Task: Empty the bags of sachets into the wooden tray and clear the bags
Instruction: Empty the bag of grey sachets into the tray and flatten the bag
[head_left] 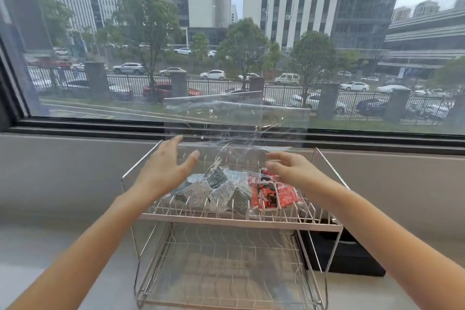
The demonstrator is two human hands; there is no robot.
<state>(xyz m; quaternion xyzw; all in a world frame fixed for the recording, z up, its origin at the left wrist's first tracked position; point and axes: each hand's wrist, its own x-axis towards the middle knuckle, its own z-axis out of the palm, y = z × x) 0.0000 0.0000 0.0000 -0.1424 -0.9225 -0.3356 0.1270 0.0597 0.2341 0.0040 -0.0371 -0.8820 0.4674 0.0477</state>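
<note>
A tall clear plastic bag (236,121) stands upright on the top tier of a two-tier wire rack (239,224) by the window. Silver-grey sachets (216,189) fill its left part, and red sachets (274,194) lie to their right, under clear plastic. My left hand (166,166) is at the bag's left side with its fingers spread. My right hand (289,166) is at the right side, fingers apart and pointing at the bag. Neither hand grips anything; I cannot tell whether they touch the plastic. A brownish flat surface (226,272) shows under the lower tier's wires.
The rack stands on a pale grey counter (50,246) below a large window (226,45). A black box (347,254) sits behind the rack's right side. A grey sill wall (63,171) runs behind the rack.
</note>
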